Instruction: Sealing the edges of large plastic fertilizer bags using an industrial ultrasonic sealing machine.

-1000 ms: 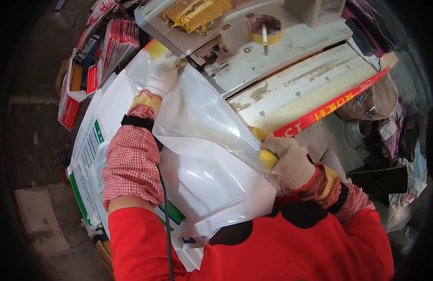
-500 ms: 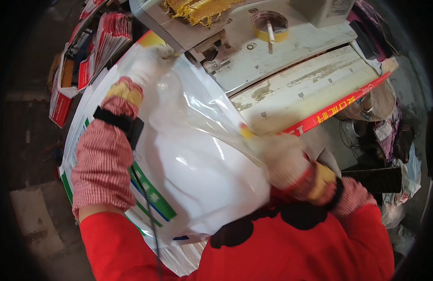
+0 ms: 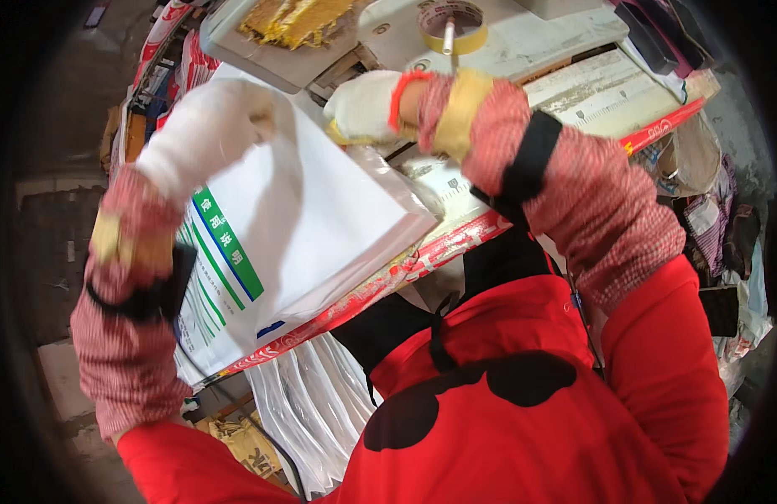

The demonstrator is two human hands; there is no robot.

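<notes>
A: Left hand (image 3: 205,130)?
B: White glove, fingers curled shut on the top edge of the white bag (image 3: 321,227).
A: Right hand (image 3: 363,107)?
B: Gloved, closed on the bag's upper right corner, just beside the left.
A: Where's the bag?
B: Flat on the worktable (image 3: 573,84), lower edge over its red front strip (image 3: 422,256). Yellow tape roll (image 3: 452,23) farther back.

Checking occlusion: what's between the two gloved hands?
In the head view, only the white bag's top edge spans from left hand to right hand.
</notes>
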